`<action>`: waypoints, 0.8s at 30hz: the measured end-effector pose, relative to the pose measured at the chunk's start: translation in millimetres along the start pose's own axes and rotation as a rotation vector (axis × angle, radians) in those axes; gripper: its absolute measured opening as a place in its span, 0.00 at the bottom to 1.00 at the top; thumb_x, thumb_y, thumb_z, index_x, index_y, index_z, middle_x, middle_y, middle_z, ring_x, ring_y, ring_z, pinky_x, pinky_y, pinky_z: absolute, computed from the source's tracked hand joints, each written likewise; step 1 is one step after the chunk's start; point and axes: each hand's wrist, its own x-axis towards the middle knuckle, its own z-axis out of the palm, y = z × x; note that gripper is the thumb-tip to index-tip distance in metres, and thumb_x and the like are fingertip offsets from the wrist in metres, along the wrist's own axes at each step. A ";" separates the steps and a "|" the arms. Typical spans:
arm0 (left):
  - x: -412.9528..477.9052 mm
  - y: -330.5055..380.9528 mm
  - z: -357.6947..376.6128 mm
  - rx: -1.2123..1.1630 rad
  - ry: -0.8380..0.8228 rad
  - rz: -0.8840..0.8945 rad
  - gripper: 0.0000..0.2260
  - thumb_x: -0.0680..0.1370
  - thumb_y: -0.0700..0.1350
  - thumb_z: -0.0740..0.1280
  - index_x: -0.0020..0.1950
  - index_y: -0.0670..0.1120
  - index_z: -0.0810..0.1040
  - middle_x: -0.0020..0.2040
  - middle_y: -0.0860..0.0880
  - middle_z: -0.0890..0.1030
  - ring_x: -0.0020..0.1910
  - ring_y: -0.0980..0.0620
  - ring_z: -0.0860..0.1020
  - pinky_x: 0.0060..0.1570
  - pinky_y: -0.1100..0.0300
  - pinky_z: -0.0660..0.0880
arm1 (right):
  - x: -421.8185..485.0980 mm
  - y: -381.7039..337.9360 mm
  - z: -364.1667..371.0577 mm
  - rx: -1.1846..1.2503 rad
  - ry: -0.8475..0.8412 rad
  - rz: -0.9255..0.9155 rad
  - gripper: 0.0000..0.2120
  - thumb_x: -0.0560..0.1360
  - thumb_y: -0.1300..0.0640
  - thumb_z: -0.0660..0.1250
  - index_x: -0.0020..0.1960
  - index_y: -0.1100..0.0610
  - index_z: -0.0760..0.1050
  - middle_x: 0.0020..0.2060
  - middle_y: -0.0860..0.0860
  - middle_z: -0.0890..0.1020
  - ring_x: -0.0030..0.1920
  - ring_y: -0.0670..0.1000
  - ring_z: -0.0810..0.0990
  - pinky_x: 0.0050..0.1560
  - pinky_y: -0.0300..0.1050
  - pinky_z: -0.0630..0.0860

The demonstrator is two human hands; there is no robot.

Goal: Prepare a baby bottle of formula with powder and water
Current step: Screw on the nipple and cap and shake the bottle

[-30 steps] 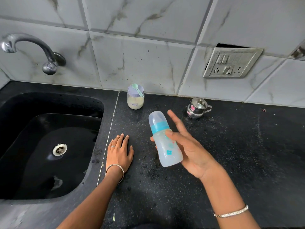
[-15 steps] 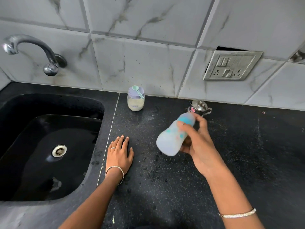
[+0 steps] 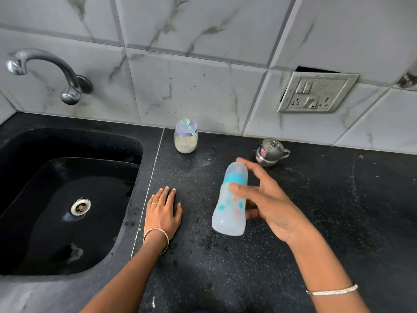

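Centre frame, the right grip (image 3: pixel 268 206) pinches the capped bottle (image 3: pixel 230 206) between thumb and loosely spread fingers, tilted above the worktop (image 3: pixel 248 267). The left grip (image 3: pixel 163 211) lies flat, holding nothing. Likely the shaking step (contents unclear); next, set it down upright.

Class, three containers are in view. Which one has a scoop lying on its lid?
The purple-lidded powder jar: a green scoop lies across its lid. The baby bottle and the small steel pot carry none.
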 end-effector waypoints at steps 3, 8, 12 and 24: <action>-0.5 -0.2 0.0 0.006 -0.002 0.001 0.24 0.83 0.53 0.60 0.77 0.46 0.68 0.78 0.44 0.67 0.79 0.44 0.63 0.78 0.48 0.55 | 3.1 -2.1 -0.9 0.114 0.145 -0.076 0.30 0.71 0.50 0.79 0.68 0.35 0.72 0.56 0.55 0.85 0.50 0.52 0.88 0.38 0.46 0.82; -0.6 0.3 0.3 -0.019 0.012 -0.002 0.23 0.82 0.51 0.64 0.75 0.44 0.71 0.76 0.43 0.70 0.78 0.42 0.65 0.78 0.46 0.58 | 3.7 -4.3 1.0 0.098 0.125 -0.115 0.33 0.68 0.51 0.79 0.68 0.37 0.69 0.53 0.53 0.85 0.48 0.50 0.88 0.39 0.46 0.83; -0.8 -0.5 1.4 -0.025 0.037 0.008 0.23 0.81 0.52 0.61 0.74 0.43 0.73 0.75 0.41 0.72 0.76 0.41 0.68 0.76 0.45 0.60 | 1.6 -8.9 -2.4 -0.024 0.072 -0.040 0.26 0.72 0.52 0.78 0.66 0.37 0.73 0.52 0.55 0.87 0.49 0.54 0.88 0.38 0.51 0.84; -0.9 -1.5 3.9 -0.013 0.045 0.013 0.24 0.81 0.53 0.60 0.74 0.44 0.73 0.75 0.42 0.72 0.76 0.41 0.67 0.76 0.45 0.61 | 9.7 -2.2 -3.1 0.221 0.228 -0.108 0.28 0.73 0.54 0.77 0.68 0.40 0.71 0.50 0.48 0.87 0.48 0.50 0.88 0.40 0.50 0.84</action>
